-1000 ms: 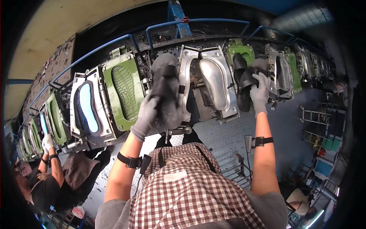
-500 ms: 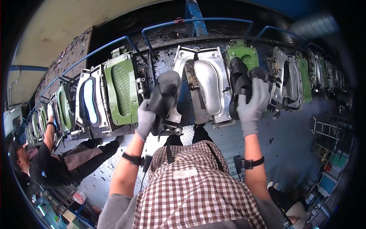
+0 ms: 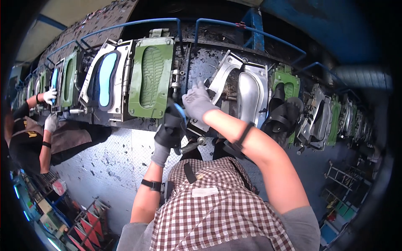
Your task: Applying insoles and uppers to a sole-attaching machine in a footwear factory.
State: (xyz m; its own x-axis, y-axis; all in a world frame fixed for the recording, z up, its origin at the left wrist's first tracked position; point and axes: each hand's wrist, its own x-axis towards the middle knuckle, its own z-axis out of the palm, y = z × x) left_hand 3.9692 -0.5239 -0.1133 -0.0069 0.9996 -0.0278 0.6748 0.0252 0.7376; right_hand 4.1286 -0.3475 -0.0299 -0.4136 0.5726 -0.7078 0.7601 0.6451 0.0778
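Gloved hands [image 3: 184, 117] at silver mould's [image 3: 247, 94] edge

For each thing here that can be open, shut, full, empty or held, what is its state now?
Green mould: open, sole cavity empty.
Mould with blue insole: open, filled.
Silver mould: open, shiny last bare.
Black sandals: hanging on the next mould, not held.
Left hand: gloved, closed on a dark piece.
Right hand: gloved, grip on the silver mould's frame.
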